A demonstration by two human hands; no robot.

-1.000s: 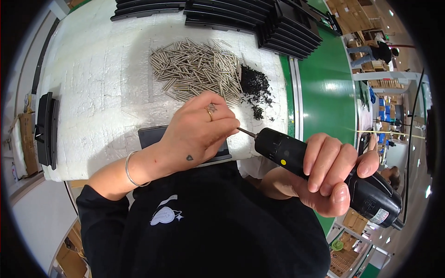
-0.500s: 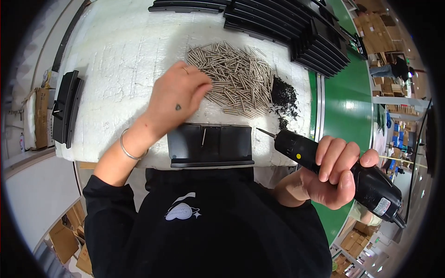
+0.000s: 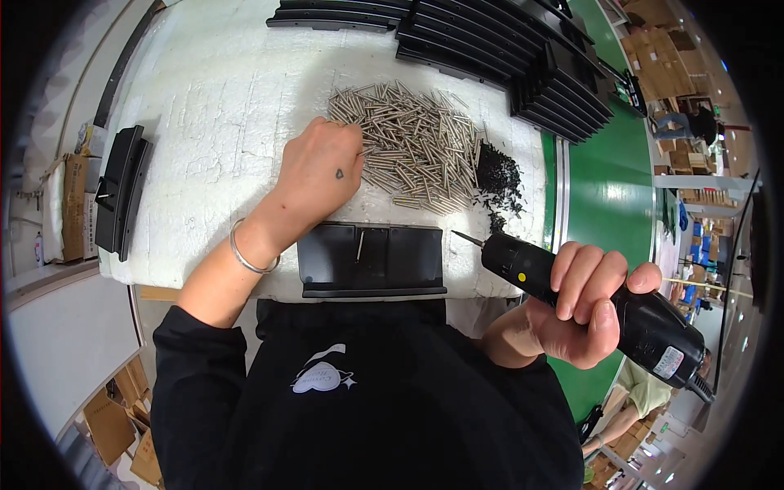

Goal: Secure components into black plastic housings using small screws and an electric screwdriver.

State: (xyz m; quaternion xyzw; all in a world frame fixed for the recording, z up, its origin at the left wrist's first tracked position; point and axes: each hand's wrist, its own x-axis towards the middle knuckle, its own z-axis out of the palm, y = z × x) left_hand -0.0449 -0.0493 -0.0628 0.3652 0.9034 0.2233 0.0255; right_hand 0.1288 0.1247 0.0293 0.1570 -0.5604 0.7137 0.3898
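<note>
My right hand (image 3: 587, 300) grips a black electric screwdriver (image 3: 523, 265), its bit pointing left over the table. At the left edge of a heap of silvery metal pins (image 3: 420, 147) is my left hand (image 3: 320, 170), its fingers curled; whatever they hold is hidden behind the hand. Nearest me on the table lies a black rectangular panel (image 3: 404, 255) with a ridge along its near edge. One pin (image 3: 360, 245) lies on this panel. A small pile of black screws (image 3: 498, 175) sits right of the pins.
Several black panels (image 3: 482, 41) are stacked at the far right. Another black piece with a pin (image 3: 122, 192) stands by the table's left edge. White foam covers the table (image 3: 204, 122); a green surface (image 3: 600, 188) lies to its right. Another person's arm (image 3: 612, 429) shows at lower right.
My left hand has turned, its fingers more tucked under at the pins' edge. The screwdriver has shifted slightly left and down. Another person's arm has come into view at lower right.
</note>
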